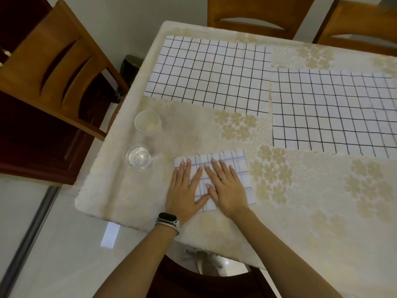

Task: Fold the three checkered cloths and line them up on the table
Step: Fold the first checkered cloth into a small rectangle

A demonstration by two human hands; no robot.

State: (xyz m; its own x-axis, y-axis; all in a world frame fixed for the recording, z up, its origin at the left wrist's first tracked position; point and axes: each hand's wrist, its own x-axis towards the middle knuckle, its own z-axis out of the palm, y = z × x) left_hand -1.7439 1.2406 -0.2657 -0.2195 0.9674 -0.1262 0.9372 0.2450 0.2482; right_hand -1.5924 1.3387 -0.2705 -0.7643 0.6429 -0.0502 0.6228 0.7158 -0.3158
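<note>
Checkered cloths, three in total, lie on the table (300,201), which I see covered with a cream floral tablecloth. All three are white with a thin dark grid. Taking the frame centre as the dial, folded cloth (238,162) sits at 6 o'clock near the table's near edge: a small rectangle, several layers thick, with its grid lines running slightly askew to the table edge. First open cloth (208,74) lies flat and unfolded at 12 o'clock. Second open cloth (333,112) lies flat at 3 o'clock, its left edge just beside the first open cloth's right edge. Left hand (184,190) rests palm down on the left part of the folded cloth, fingers straight and slightly fanned, thumb splayed toward 3 o'clock. Right hand (227,190) presses palm down on the cloth's centre, fingers straight and slightly spread. Neither hand pinches anything. At 9 o'clock stand a paper cup (148,123) and a clear glass (139,158), both apart from the folded cloth.
</note>
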